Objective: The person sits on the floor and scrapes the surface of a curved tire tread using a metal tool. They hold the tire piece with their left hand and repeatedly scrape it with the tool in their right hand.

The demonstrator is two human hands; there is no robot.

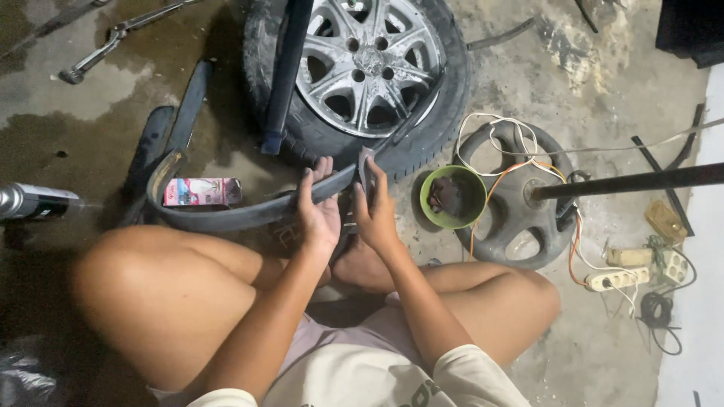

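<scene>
I sit on the concrete floor with my knees spread. My left hand grips a long curved strip of black rubber that arcs away to the left. My right hand holds the same strip at its right end, fingers closed round a small upright piece of it. Both hands are close together, just in front of a car wheel with a silver alloy rim lying flat on the floor.
A green bowl with dark contents stands right of my hands, beside a black wheel cover with orange and white wires. A pink box lies left. Wrenches lie far left; a power strip right. A black bar crosses right.
</scene>
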